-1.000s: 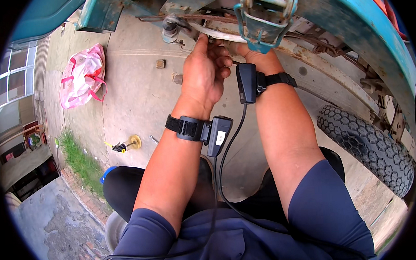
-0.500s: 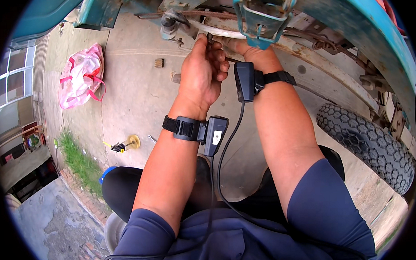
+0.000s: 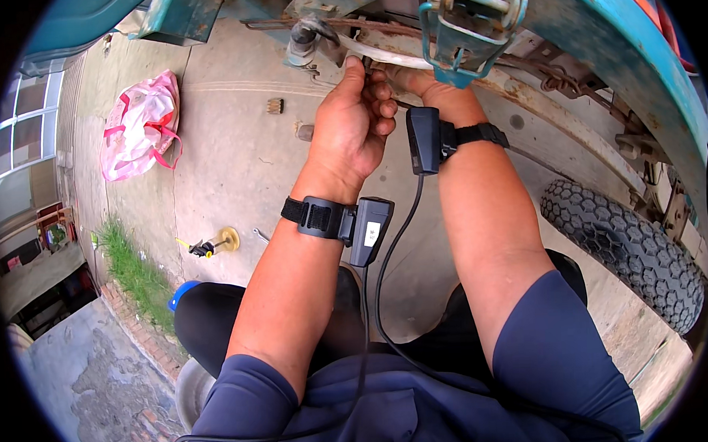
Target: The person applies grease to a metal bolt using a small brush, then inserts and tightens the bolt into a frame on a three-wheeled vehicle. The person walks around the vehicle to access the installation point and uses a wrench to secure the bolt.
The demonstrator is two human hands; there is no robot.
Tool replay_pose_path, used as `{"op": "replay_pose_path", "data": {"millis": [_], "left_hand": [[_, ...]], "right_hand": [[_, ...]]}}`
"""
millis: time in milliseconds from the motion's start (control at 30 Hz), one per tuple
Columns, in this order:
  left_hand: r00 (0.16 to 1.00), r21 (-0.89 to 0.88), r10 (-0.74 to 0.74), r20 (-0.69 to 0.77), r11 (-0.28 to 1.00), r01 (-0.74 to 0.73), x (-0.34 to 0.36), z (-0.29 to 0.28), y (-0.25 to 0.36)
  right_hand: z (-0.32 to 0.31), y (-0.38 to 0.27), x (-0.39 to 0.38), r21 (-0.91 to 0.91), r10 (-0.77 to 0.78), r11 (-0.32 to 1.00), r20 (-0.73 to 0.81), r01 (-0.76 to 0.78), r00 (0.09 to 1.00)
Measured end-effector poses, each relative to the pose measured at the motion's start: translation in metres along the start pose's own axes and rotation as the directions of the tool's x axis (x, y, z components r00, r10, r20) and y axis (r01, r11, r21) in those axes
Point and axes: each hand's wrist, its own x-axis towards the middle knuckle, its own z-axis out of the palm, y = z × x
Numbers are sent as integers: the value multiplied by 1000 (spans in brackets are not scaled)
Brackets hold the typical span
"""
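Note:
My left hand (image 3: 350, 130) is raised at the underside of a teal, rusty vehicle frame (image 3: 611, 44). Its thumb and curled fingers pinch a thin dark piece (image 3: 368, 63), partly hidden by the fingers; its kind is unclear. Just right of it, my right hand (image 3: 423, 84) reaches in beside a teal metal bracket (image 3: 452, 76), which covers part of it. Its fingertips are out of sight. A thin dark line (image 3: 402, 103) runs between the two hands. Right above them passes a whitish curved bar (image 3: 390, 55). Both wrists carry strapped black devices with cables.
A large treaded tyre (image 3: 624, 249) lies at the right. On the concrete floor are a pink and white bag (image 3: 140, 127), a small brownish block (image 3: 275, 106), a yellowish round container (image 3: 227, 239) and a wrench (image 3: 261, 235). A grey fitting (image 3: 303, 41) hangs left of the bar.
The vehicle parts and floor items appear shifted slightly in the view. Both hands remain close together under the frame, with my left hand keeping its pinch.

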Motion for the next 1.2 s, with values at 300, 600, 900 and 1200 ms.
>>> {"op": "replay_pose_path", "data": {"millis": [300, 600, 900, 1200], "left_hand": [[976, 326, 206, -65, 929, -175, 4, 11, -7], [976, 262, 214, -30, 944, -199, 4, -4, -3], [997, 90, 71, 13, 993, -72, -1, -8, 4], [959, 331, 269, -84, 916, -228, 1, -2, -2]], "right_hand": [[13, 78, 50, 29, -17, 999, 127, 14, 992], [11, 28, 14, -53, -3, 999, 67, 6, 998], [6, 21, -3, 44, -6, 999, 41, 5, 999], [-5, 2, -3, -212, 262, 952, 191, -221, 946]]}}
